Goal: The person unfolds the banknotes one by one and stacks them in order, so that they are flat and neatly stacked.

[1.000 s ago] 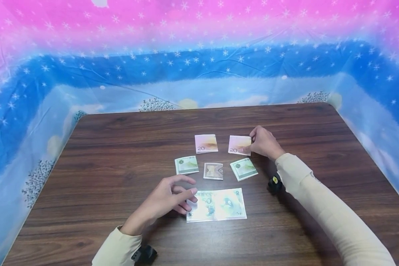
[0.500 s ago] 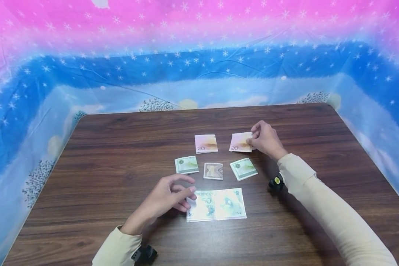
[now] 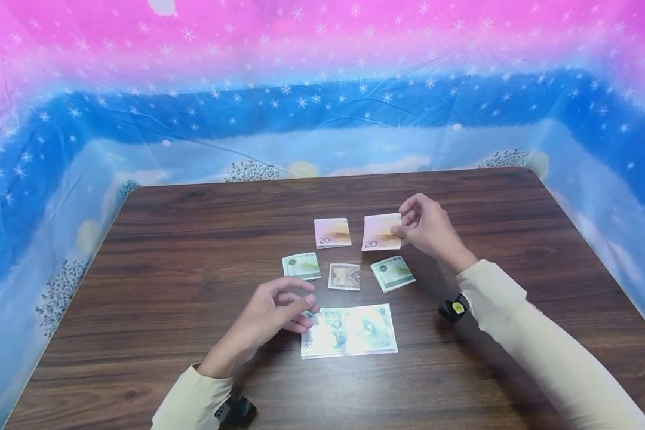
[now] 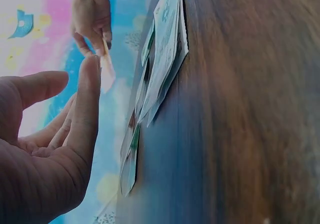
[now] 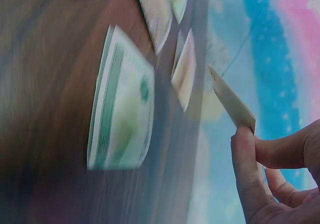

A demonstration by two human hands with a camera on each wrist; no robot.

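Note:
My right hand (image 3: 429, 230) pinches a folded pink 20 banknote (image 3: 380, 233) by its right edge between thumb and fingers. In the right wrist view that banknote (image 5: 232, 101) is held up off the table. My left hand (image 3: 271, 313) hovers with relaxed fingers at the left end of the 50 banknotes (image 3: 368, 328), holding nothing; its thumb and fingers are apart in the left wrist view. Another folded pink 20 banknote (image 3: 332, 232) lies to the left of the held one. Below these sit two folded green banknotes, one left (image 3: 301, 266) and one right (image 3: 393, 273), with a folded brown banknote (image 3: 344, 277) between.
The wood-grain table (image 3: 193, 239) carries all the banknotes. Behind and at the sides hangs a pink and blue snowflake cloth (image 3: 322, 101). A dark wrist device (image 3: 454, 307) sits under the right sleeve.
The right hand has raised the pink 20 banknote from the table, first drawing it up and away, then shifting it slightly left. The left hand has stayed nearly still.

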